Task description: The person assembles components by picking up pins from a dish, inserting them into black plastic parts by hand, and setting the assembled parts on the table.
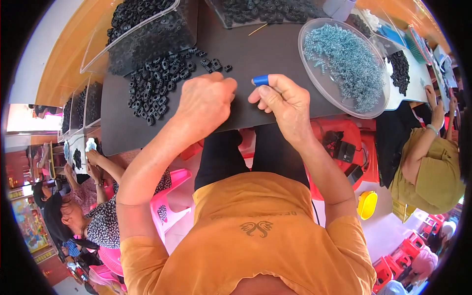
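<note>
My left hand (207, 101) is closed just over the dark table (125, 132), beside a loose pile of small black plastic parts (153, 91). Its fingers curl downward, and whatever they may hold is hidden beneath. A short gap to the right, my right hand (287, 103) pinches thumb against fingers; anything between them is too small to name. Blue tape (260, 80) wraps one of its fingertips. Farther right lies a round clear plate (306, 73) heaped with small bluish metal springs (346, 61).
Clear bins full of black parts (142, 44) stand at the far left and far middle. A thin wooden stick (257, 29) lies between them. Co-workers sit on both sides. A red stool (339, 130) stands under the table's right, near a yellow container (367, 205).
</note>
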The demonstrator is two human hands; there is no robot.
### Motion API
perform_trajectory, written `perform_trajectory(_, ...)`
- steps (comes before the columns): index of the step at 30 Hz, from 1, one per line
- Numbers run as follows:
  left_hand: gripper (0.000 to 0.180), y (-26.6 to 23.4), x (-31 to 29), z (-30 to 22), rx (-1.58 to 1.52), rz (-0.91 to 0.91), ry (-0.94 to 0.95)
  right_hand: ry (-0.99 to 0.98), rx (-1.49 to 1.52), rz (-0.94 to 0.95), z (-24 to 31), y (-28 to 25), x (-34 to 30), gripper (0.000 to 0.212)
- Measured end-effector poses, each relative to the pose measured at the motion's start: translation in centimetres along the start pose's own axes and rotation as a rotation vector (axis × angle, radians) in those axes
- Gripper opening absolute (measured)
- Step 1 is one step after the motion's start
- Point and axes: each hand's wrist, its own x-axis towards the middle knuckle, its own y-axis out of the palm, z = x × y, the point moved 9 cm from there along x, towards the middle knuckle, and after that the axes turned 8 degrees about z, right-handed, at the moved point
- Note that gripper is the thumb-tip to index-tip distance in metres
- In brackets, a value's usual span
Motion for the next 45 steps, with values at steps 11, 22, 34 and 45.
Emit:
perform_trajectory(11, 0.015, 2.7, 0.2, -3.7, 0.355, -0.057, 0.260, -0.017, 0.208, 0.000, -1.0, -0.9, -0.2, 0.014)
perform_trajectory(22, 0.024, 2.7, -1.4, -4.7, 0.442, -0.278, 0.387, -0.010, 0.221, -0.025, -0.7, -1.1, 0.1, 0.016)
perform_trajectory(34, 0.017, 2.7, -1.8, -4.8, 0.411, -0.191, 0.397, -0.036, 0.267, -0.016, -0.6, -1.4, -0.6, 0.015)
perform_trajectory(45, 0.009, -3.8, 2.6, -4.1, 0.123, -0.133, 0.375, -0.047, 0.178, 0.042, -0.9, -0.7, -0.8, 0.015)
